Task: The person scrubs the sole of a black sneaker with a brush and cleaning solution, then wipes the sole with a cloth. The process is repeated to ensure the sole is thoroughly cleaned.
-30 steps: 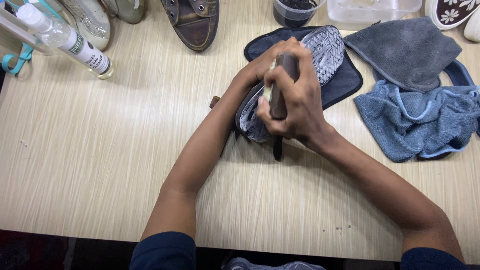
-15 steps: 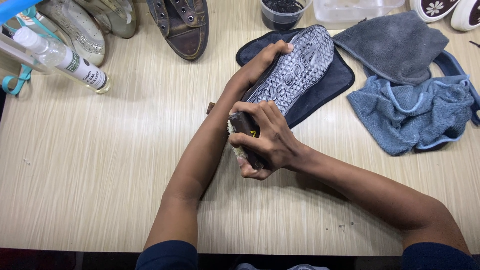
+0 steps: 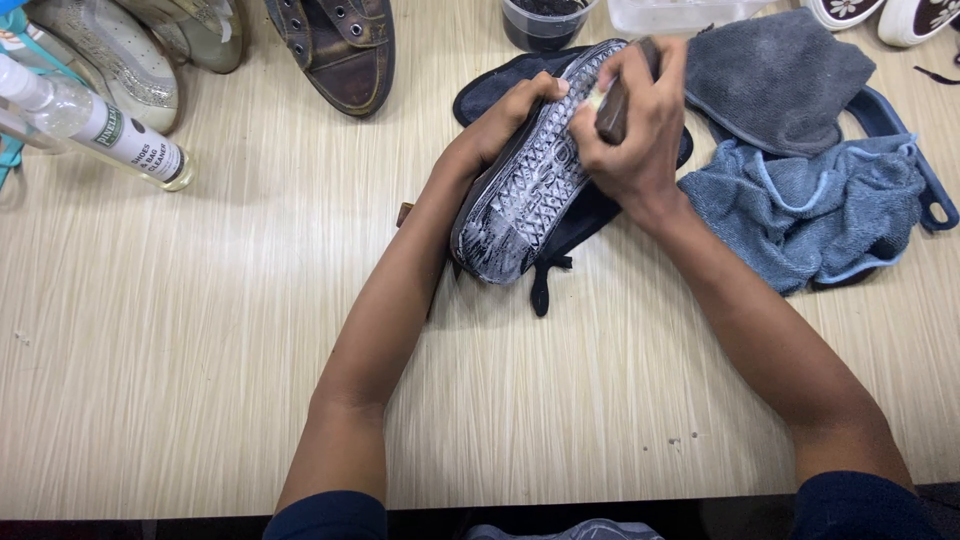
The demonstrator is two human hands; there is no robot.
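while the left hand point(image 3: 505, 120) grips the upturned shoe point(image 3: 535, 185), the right hand point(image 3: 628, 125) clasps a mostly hidden brush point(image 3: 612, 112).

Brush point(image 3: 612, 108) now at sole's point(image 3: 535, 185) toe end

Shoe point(image 3: 530, 190) sole-up, soapy; brush point(image 3: 612, 110) at toe.
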